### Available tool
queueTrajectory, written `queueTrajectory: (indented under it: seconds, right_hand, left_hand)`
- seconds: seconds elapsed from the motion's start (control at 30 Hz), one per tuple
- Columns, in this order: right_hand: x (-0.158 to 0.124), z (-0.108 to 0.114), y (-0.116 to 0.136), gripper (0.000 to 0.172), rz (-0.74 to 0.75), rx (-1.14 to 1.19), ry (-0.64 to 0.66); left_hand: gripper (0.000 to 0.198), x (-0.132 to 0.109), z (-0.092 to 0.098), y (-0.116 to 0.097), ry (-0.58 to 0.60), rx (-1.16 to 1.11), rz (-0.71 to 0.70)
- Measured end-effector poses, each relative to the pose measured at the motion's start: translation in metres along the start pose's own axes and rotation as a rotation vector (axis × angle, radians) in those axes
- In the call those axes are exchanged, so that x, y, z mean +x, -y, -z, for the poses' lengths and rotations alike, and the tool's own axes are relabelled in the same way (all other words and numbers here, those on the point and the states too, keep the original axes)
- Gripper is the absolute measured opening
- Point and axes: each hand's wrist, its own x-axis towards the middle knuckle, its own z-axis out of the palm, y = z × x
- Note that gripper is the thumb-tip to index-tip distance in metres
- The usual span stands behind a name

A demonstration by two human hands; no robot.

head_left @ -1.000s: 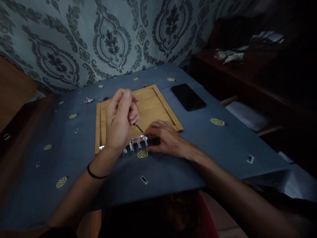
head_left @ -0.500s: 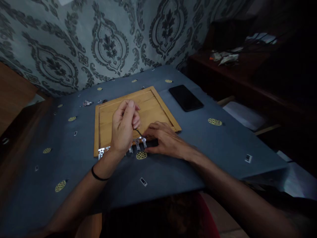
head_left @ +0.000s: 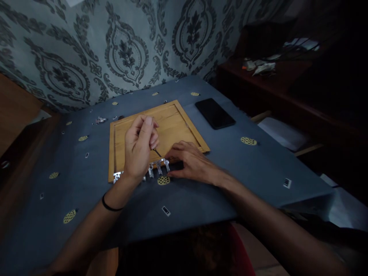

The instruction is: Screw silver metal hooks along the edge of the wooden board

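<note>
My left hand [head_left: 139, 143] is closed around a screwdriver, its handle mostly hidden in the fist. The thin dark shaft [head_left: 156, 153] slants down to the near edge of a framed wooden panel [head_left: 169, 130]. Along that edge sit several shiny metal hinge pieces [head_left: 158, 168], some of them behind my left wrist. My right hand [head_left: 191, 161] lies at the edge just right of the shaft tip. Its fingertips and thumb close about the rightmost metal piece [head_left: 166, 165]. A dark gap shows between thumb and fingers.
A black phone [head_left: 215, 113] lies right of the panel on the blue patterned tablecloth [head_left: 209, 191]. Small metal parts [head_left: 100, 120] lie beyond its left corner. The patterned wall [head_left: 126, 50] stands behind. A dark wooden unit [head_left: 276, 84] is at the right.
My left hand has shifted slightly left with the screwdriver, uncovering more of the metal pieces. My right hand keeps its place.
</note>
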Motion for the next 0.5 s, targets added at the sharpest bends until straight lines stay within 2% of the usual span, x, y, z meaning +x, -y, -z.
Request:
queueTrajectory:
  seconds: [0.2, 0.5]
  right_hand:
    - [-0.0002, 0.0006, -0.0007, 0.04, 0.005, 0.015, 0.009]
    - [-0.0002, -0.0023, -0.007, 0.048, 0.047, 0.018, -0.027]
  left_hand:
    - [0.037, -0.0001, 0.0049, -0.0053, -0.013, -0.011, -0.006]
    - [0.038, -0.0029, 0.0028, -0.0097, -0.04, -0.015, -0.008]
